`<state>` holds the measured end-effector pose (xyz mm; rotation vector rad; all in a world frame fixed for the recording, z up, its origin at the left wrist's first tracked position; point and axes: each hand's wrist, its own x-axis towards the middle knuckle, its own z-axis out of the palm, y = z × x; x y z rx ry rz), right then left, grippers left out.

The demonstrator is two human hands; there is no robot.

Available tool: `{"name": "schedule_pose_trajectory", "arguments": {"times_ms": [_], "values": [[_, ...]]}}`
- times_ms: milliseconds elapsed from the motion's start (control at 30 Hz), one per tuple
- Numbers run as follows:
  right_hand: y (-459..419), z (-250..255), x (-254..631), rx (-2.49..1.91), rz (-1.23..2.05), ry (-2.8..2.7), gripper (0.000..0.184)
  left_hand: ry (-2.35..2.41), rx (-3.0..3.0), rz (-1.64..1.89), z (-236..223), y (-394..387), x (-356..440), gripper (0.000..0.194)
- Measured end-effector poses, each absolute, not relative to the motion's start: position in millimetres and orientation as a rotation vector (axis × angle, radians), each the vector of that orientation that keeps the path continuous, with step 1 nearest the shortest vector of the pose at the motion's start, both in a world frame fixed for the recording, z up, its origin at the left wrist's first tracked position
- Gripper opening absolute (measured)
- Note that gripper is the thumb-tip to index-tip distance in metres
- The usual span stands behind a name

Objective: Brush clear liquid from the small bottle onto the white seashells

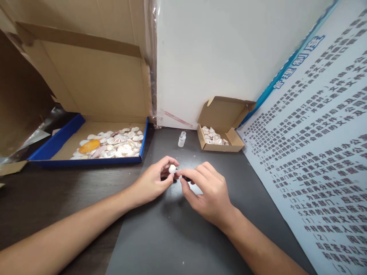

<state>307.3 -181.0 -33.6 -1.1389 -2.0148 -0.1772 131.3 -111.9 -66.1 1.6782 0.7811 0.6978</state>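
Between the thumb and fingers of my left hand [156,179] is a small white shell [172,169], held above the dark grey mat. My right hand [208,189] is closed in a pinch on a small black-ended tool [186,178]. Its thin tip points at the shell's right side; whether it touches cannot be made out. My fingers partly cover the tool. Beyond both hands a small glass bottle [181,139] stands upright on the mat, with a pale label and no cap on its neck.
At the left a blue-sided cardboard box [86,163], lid up, holds many white shells [123,143] and one orange shell [89,146]. A smaller open cardboard box [223,147] with shells stands at the back right. A white panel [218,49] and a printed board [315,152] border the mat [160,244].
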Motion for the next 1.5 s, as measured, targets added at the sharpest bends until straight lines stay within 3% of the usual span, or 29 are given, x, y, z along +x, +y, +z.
{"name": "schedule_pose_trajectory", "arguments": {"times_ms": [767,1500], "values": [[-180.6,-34.3,306.3,-1.098,-0.091,-1.963,0.009,0.846,1.867,0.705,-60.6,-113.5,130.4,0.019],[-177.9,-34.4,311.1,-1.167,0.014,-1.928,0.010,0.823,1.696,0.696,-62.3,-110.3,132.7,0.024]]}}
